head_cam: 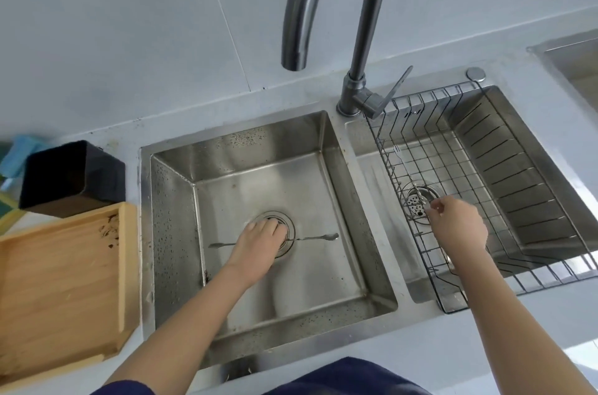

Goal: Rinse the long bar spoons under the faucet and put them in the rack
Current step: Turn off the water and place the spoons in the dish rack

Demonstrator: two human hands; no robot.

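Steel spoons split between basin and rack, the job about midway

From the head view, your left hand [259, 241] reaches down onto a bar spoon [318, 237] lying across the drain of the left basin [336, 268], fingers curled over it; your right hand [458, 225] pinches a second spoon [417, 192] over the wire rack [550, 275]. The faucet [296, 35] runs no water, so the basin spoon looks unrinsed

We look from a single head-worn wide-angle camera, facing steeply down and forward over the double sink [168, 168]. We sit close above it, the faucet [301, 6] arching right before us.
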